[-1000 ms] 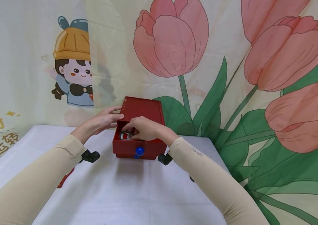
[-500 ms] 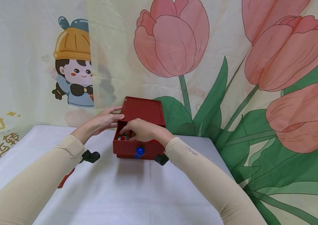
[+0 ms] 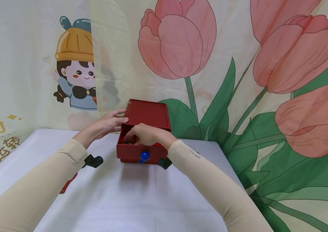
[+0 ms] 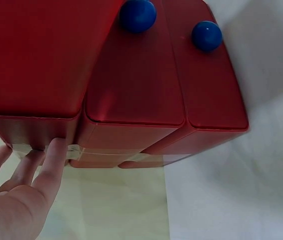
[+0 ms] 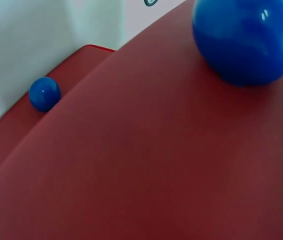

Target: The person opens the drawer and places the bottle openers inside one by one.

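One drawer is already out: the top red plastic-looking drawer (image 3: 129, 151), with a shiny round blue knob (image 3: 144, 156), near the middle of the head view. It sticks out from a boxy dark red plastic-looking chest (image 3: 146, 112). The bare right hand (image 3: 149, 133) reaches over the front wall into this drawer. Its fingertips dip too low to see well, so I cannot tell if they pinch anything or only touch. A small dark thing (image 3: 128, 142) is right by those fingers, in the left part of the drawer, mostly hidden. The bare left hand (image 3: 108, 124) grasps nothing. Its stretched-out fingers touch the left side of the chest, maybe to keep it steady.

So the opening looks done, and the work inside the drawer looks unfinished, as the right hand is not out yet. In the left wrist view, the smooth red middle drawer (image 4: 136, 85) and smooth red bottom drawer (image 4: 209, 90) are pushed in. At the lower left of the head view, a thin red thing (image 3: 68, 184) lies on the white cloth-covered table (image 3: 123, 199), partly behind the cream sleeve (image 3: 39, 183).
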`<state>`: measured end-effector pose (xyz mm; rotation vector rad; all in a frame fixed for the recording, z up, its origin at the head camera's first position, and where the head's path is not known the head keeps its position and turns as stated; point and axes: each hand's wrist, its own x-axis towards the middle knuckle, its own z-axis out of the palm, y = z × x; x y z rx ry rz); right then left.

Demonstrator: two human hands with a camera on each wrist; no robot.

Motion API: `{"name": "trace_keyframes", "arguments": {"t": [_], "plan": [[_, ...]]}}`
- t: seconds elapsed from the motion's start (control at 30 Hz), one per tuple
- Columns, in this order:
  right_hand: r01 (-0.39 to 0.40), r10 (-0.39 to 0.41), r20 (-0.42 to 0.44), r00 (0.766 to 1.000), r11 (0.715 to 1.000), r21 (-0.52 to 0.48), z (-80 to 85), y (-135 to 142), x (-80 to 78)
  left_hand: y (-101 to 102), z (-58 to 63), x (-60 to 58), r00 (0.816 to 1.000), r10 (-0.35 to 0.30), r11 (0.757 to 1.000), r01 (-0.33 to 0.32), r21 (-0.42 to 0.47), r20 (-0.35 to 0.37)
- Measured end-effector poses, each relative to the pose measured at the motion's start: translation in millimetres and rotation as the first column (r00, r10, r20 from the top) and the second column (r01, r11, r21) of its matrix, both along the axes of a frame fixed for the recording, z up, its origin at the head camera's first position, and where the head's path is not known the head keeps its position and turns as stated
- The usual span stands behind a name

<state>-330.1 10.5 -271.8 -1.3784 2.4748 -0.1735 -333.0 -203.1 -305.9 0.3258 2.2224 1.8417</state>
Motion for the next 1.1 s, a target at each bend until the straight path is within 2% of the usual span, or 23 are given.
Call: {"name": "trace_keyframes", "arguments": {"t": [0.23,0.47,0.63,0.8,0.93,1.1], "plan": [[-0.002,0.002,-0.002,1.0,1.0,-0.027,5.5,9,2.6,0,-0.9,-0.3,1.0,-0.003,1.0,0.003,-0.005,0.001],[0.016,-0.021,-0.052,0.998,0.995,-0.101,27.7,37,7.7,1,-0.3,-1.1,1.0,0.001,1.0,-0.001,-0.007,0.004],[0.057,-0.073,-0.085,0.994,0.983,-0.175,43.1,69,11.1,0,-0.9,-2.1,1.0,0.008,1.0,-0.008,-0.019,-0.002],[0.119,-0.149,-0.107,0.983,0.962,-0.247,51.1,104,11.6,0,-2.5,-3.6,1.0,0.008,1.0,-0.008,-0.015,-0.009],[0.176,-0.213,-0.102,0.972,0.94,-0.294,51.0,130,13.8,-1,-3.7,-4.2,1.0,0.004,1.0,-0.004,-0.015,-0.013],[0.243,-0.287,-0.11,0.952,0.922,-0.303,42.9,158,18.2,0,-3.0,-4.8,1.0,0.007,1.0,-0.007,-0.018,-0.015]]}}
